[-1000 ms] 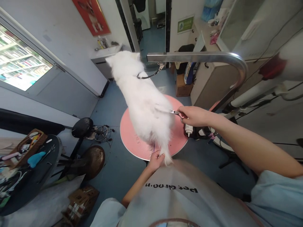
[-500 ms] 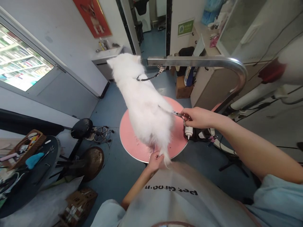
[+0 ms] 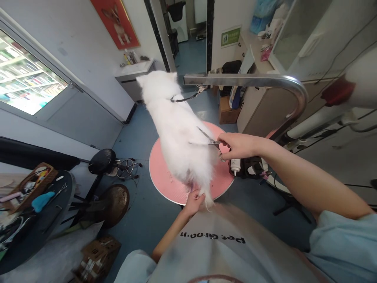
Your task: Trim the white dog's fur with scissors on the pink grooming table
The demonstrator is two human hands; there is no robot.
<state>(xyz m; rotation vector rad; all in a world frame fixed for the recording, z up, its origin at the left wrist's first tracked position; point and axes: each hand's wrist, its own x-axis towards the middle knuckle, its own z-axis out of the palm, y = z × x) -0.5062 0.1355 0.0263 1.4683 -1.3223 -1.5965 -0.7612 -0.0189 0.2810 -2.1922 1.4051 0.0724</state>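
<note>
A fluffy white dog stands on a round pink grooming table, its head turned away from me and its rear toward me. My right hand grips a pair of scissors by the finger rings. The two blades are spread apart over the fur of the dog's right hip. My left hand is closed on the dog's tail near the table's front edge. A dark collar strap ties the dog's neck to a metal arm.
The metal grooming arm reaches over the table from the right. A white bottle sits in a dark tray at the table's right edge. On the left are a black stool and a dark side table with tools.
The scissors have opened from nearly closed blades, and my right hand has shifted slightly left over the dog's hip. My left hand keeps its hold on the tail.
</note>
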